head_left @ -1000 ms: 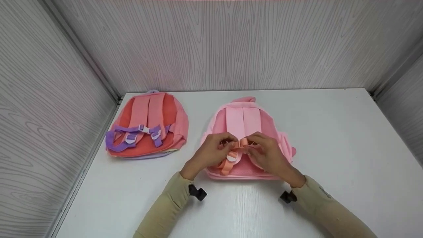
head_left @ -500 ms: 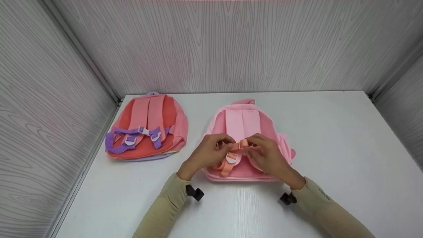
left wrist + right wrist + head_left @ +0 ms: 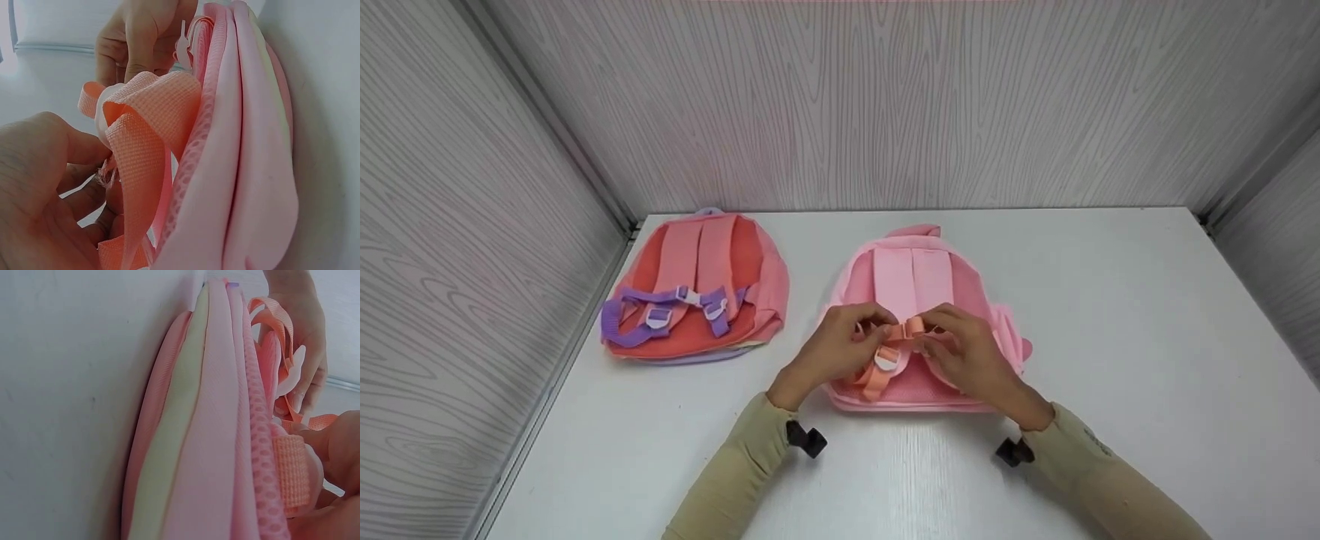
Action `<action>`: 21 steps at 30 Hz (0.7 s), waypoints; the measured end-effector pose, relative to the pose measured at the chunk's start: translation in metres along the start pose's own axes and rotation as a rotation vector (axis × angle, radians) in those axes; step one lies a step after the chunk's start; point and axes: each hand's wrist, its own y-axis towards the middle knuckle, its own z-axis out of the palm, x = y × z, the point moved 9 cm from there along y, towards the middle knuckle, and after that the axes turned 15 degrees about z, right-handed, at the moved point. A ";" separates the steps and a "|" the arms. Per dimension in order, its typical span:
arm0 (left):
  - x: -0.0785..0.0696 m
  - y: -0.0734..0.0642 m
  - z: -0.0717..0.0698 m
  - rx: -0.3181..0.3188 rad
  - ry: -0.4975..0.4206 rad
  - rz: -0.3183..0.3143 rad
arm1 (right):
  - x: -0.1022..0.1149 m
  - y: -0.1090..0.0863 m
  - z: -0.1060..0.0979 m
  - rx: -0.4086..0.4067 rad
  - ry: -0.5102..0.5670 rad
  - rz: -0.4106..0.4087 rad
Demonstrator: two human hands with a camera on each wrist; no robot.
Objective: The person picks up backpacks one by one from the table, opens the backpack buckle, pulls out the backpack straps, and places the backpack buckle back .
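A pink backpack (image 3: 934, 277) lies on the table with its back panel and shoulder straps facing up. My left hand (image 3: 840, 341) pinches an orange webbing strap (image 3: 894, 332) over the lower back panel. Close beside it, my right hand (image 3: 971, 349) pinches the same strap from the other side, where a small orange loop (image 3: 915, 325) stands up between both hands. Below the left fingers hangs a white adjuster buckle (image 3: 886, 358) on orange webbing. Folded orange webbing (image 3: 138, 169) covers part of the left fingers in the left wrist view, and what lies under the right fingertips is hidden.
A coral backpack (image 3: 750, 262) with purple straps (image 3: 634, 335) and white buckles lies to the left on the white table (image 3: 1125, 315). Grey wood-grain panels (image 3: 877, 105) rise behind and at both sides. A black wrist mount (image 3: 806, 439) sits by each sleeve.
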 end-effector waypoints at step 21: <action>-0.007 0.001 0.002 -0.015 0.008 0.044 | 0.004 -0.001 0.001 0.000 -0.030 -0.017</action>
